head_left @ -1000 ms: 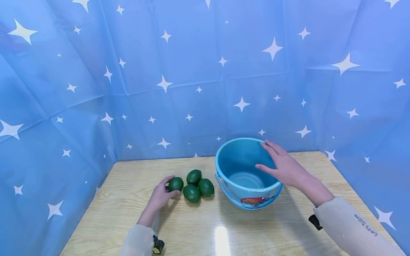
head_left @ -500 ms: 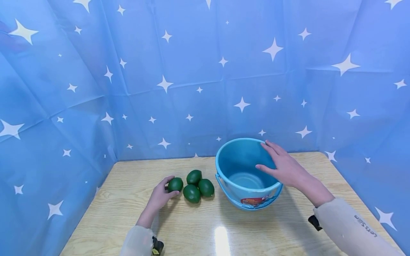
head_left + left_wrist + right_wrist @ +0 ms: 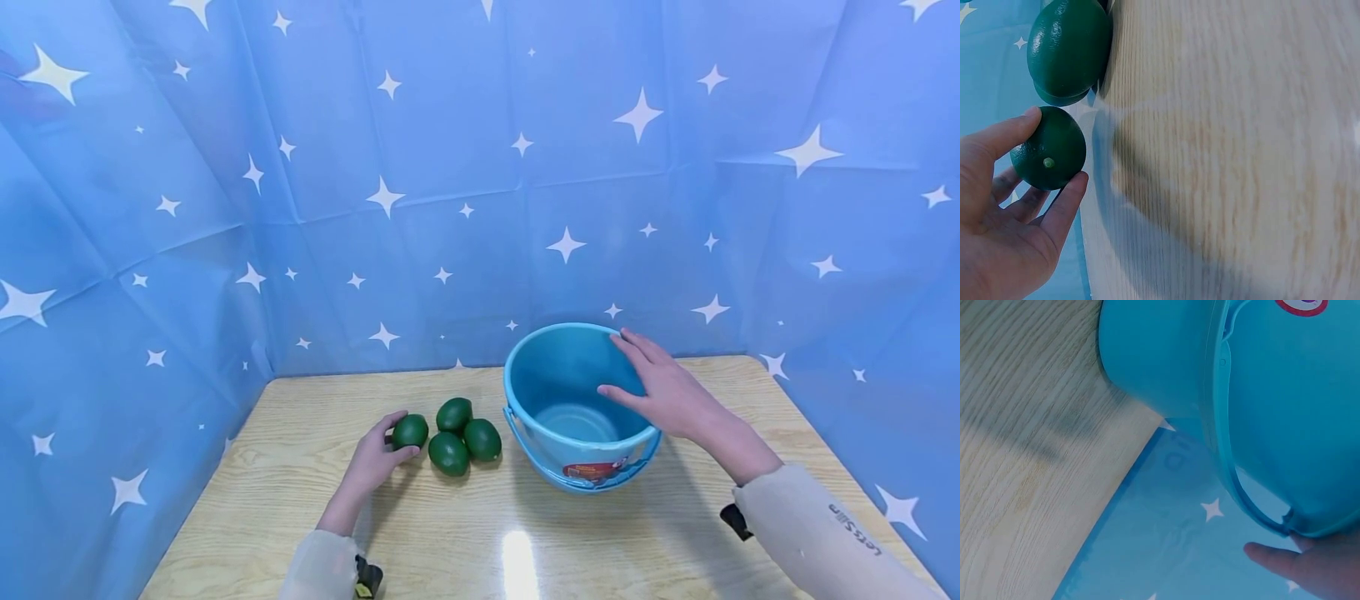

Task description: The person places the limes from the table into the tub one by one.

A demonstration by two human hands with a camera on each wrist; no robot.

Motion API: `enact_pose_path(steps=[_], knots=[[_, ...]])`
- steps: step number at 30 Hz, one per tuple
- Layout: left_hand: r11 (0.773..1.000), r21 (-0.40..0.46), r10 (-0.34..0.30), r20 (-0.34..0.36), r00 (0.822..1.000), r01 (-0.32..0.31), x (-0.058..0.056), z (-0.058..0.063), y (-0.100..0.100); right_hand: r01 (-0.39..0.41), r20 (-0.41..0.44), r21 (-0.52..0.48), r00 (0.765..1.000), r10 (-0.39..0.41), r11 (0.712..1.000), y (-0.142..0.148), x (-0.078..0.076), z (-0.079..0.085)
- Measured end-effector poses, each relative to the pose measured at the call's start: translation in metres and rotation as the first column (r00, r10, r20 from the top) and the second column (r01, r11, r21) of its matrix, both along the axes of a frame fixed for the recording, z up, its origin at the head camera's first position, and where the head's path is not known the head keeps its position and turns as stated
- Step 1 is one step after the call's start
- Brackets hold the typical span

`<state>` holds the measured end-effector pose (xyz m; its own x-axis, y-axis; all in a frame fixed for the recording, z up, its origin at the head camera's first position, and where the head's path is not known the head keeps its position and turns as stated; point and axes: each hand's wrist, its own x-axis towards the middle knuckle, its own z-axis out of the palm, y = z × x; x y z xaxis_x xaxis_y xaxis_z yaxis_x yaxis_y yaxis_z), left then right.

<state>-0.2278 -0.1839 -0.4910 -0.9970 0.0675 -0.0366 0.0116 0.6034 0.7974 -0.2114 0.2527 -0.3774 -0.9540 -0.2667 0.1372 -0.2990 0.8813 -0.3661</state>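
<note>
My left hand [image 3: 375,457] pinches a dark green lime [image 3: 410,432] between thumb and fingers at the left of the cluster. In the left wrist view this lime [image 3: 1054,150] shows a pale stem nub, with the thumb on one side and a finger on the other. Three more limes [image 3: 454,414] lie close together just right of it. A light blue bucket [image 3: 542,448] stands farther right, mouth up. My right hand [image 3: 678,400] rests at its right rim with fingers extended and thumb spread over the mouth. Part of that hand [image 3: 1329,565] shows in the right wrist view.
The bucket's handle hangs down its front, near a red label [image 3: 592,472]. A pale wooden table [image 3: 285,483] lies under everything. Blue sheeting with white stars [image 3: 465,250] encloses the table's back and sides.
</note>
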Motion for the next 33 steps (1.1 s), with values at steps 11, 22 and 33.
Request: enact_pose_path(steps=[11, 22, 33], knots=[[1.0, 0.004, 0.001, -0.01, 1.0, -0.001, 0.0025, 0.0045, 0.0005, -0.001, -0.007, 0.0, 1.0, 0.001, 1.0, 0.0, 0.0001, 0.0003], [1.0, 0.019, 0.0, -0.023, 1.0, 0.0, 0.0037, 0.0075, 0.0002, -0.002, -0.009, -0.001, 1.0, 0.002, 1.0, -0.0001, 0.0002, 0.0], [1.0, 0.028, -0.005, -0.03, 1.0, 0.006, 0.0047, 0.0079, 0.0005, 0.0, -0.025, -0.008, 1.0, -0.001, 1.0, -0.0004, 0.0009, -0.0008]])
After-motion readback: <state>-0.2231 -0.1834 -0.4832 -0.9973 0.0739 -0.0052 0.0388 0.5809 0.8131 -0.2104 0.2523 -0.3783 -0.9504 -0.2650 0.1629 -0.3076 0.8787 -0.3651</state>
